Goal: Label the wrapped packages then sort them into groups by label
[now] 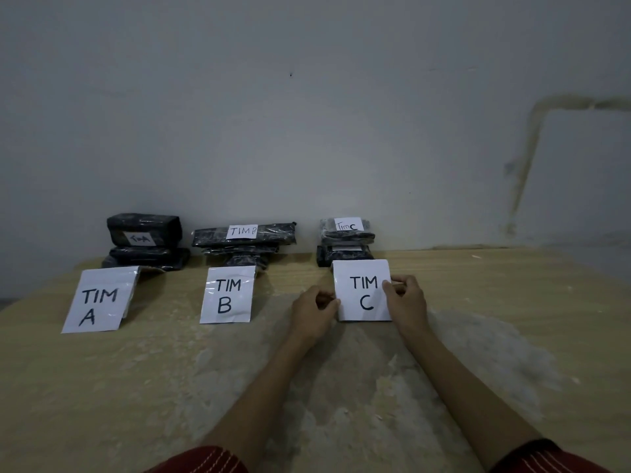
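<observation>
Left hand [316, 312] and right hand [406, 298] pinch the C card [362, 291] by its side edges (likely light, floppy paper) near the desk's [102, 387] back edge.

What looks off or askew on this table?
The TIM A sign lies slanted, its right edge curled up off the table. The small label on the left stack's top package looks upside down. The TIM C sign, pinched by the left hand and right hand, sits roughly square.

The left sleeve [201, 460] and right sleeve [543, 455] are dark red with pale stitched lines.
</observation>
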